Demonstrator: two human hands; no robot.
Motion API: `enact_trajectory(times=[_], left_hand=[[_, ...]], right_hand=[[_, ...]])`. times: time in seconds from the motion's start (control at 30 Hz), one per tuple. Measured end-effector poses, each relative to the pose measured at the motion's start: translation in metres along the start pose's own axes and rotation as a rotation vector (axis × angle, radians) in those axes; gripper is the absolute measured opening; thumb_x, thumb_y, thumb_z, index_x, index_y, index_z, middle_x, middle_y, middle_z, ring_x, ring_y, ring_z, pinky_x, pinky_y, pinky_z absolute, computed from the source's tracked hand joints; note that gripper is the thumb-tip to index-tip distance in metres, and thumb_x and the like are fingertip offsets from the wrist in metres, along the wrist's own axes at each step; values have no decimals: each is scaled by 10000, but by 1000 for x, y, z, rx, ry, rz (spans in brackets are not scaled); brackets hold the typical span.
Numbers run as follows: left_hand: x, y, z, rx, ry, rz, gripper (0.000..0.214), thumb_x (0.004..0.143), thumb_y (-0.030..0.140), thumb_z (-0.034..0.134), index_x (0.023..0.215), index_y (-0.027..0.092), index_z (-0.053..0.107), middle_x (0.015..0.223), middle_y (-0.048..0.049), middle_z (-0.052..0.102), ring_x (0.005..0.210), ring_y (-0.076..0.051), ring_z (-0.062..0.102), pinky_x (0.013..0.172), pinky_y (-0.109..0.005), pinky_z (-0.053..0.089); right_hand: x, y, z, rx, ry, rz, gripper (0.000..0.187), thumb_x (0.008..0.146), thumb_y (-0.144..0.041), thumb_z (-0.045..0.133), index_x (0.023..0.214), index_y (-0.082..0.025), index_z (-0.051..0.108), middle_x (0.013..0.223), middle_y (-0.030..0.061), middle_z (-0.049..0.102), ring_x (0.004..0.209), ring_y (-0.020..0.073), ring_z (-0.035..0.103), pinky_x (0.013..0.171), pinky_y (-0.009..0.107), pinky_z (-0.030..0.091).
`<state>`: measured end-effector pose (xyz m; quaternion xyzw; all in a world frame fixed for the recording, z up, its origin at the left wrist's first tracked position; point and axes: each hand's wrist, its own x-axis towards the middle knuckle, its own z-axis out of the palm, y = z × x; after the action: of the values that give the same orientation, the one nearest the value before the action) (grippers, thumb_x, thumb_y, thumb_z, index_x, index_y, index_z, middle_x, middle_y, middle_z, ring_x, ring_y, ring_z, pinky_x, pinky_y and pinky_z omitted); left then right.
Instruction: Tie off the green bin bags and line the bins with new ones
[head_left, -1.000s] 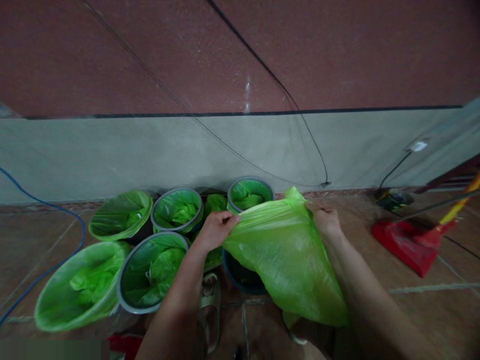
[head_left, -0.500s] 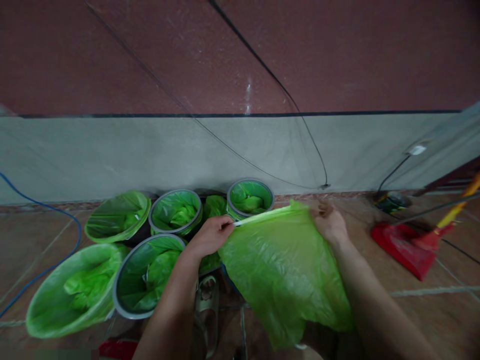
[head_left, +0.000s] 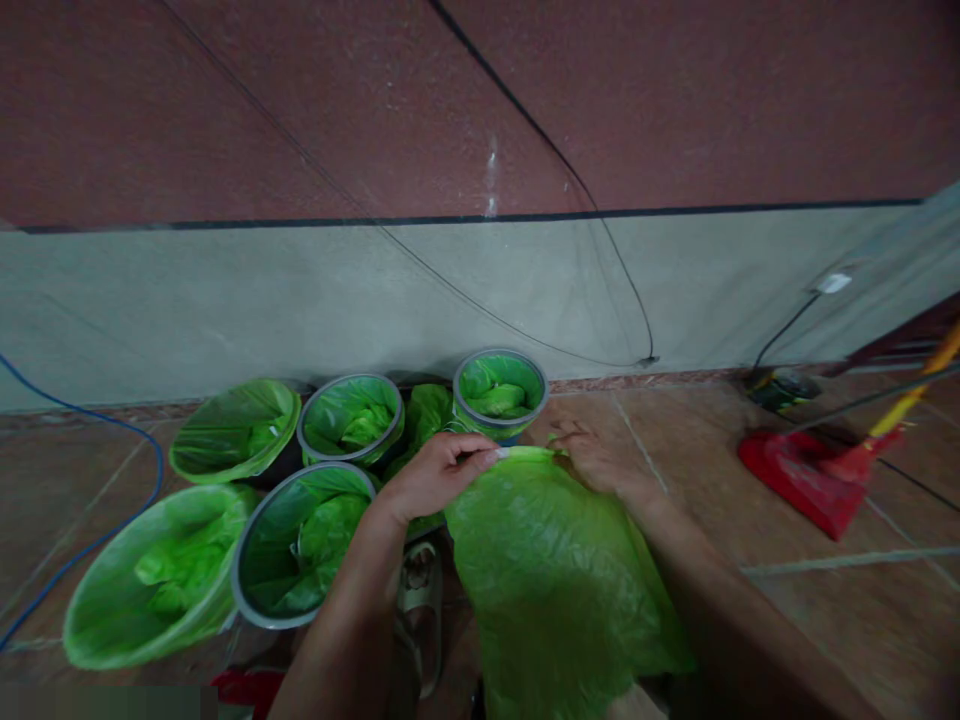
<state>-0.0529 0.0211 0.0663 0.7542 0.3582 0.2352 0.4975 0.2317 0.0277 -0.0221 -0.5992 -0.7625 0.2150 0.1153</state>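
A green plastic bag (head_left: 562,560) hangs down in front of me, its top edge stretched between my hands. My left hand (head_left: 442,470) pinches the upper left corner between thumb and fingers. At the upper right of the same edge, my right hand (head_left: 589,450) grips the plastic, fingers pointing inward. Just beyond the bag stands a small bin (head_left: 501,353) with a grey rim and a green liner. To the left of my left hand is a grey-rimmed bin (head_left: 238,560), also lined in green.
More green-lined bins stand on the left: a bin at the front (head_left: 82,610), a bin by the wall (head_left: 184,455) and a grey-rimmed bin (head_left: 352,462). A red dustpan (head_left: 795,475) lies right. A blue hose (head_left: 90,410) runs along the left floor. My sandalled foot (head_left: 420,610) shows below.
My right hand has moved left, nearer my left hand, so the bag's top edge spans less width. The bag hangs lower. The bins have stayed in place.
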Motion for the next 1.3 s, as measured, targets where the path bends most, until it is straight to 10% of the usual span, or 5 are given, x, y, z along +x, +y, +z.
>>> enact_trajectory(times=[0.3,0.6,0.87,1.07,1.3], left_hand=[[-17,-39,-32,606,125,-264,172,772,212,608,851,215,761,839,-53,735,806,-212,667,780,-300,493],[-12,-60,-48,636,689,-168,313,793,145,483,930,194,761,1167,-85,684,1056,-222,655,1023,-362,489],[-18,-57,-64,599,914,-176,352,845,211,423,979,140,741,1177,-144,666,1113,-252,621,1039,-407,461],[-20,-62,-70,301,940,-305,285,783,254,516,923,186,754,881,-51,737,830,-217,659,853,-343,501],[-22,-42,-69,-615,915,-211,190,559,222,717,730,141,734,660,-6,686,645,-129,612,652,-239,483]], right_hand=[[-10,55,-49,-127,419,353,192,795,-257,570,847,-209,749,1013,98,746,870,239,686,801,348,520],[-18,29,-69,659,628,327,197,723,-390,703,682,-199,673,681,14,662,686,177,593,705,305,490],[-23,30,-68,937,509,196,408,644,-578,784,678,-189,665,661,-7,623,623,133,557,623,268,494],[-23,45,-61,603,412,225,398,722,-595,697,755,-200,735,756,32,728,682,189,650,663,304,540],[-25,40,-67,843,491,305,329,578,-397,831,848,-221,765,844,34,762,734,194,682,672,297,570]])
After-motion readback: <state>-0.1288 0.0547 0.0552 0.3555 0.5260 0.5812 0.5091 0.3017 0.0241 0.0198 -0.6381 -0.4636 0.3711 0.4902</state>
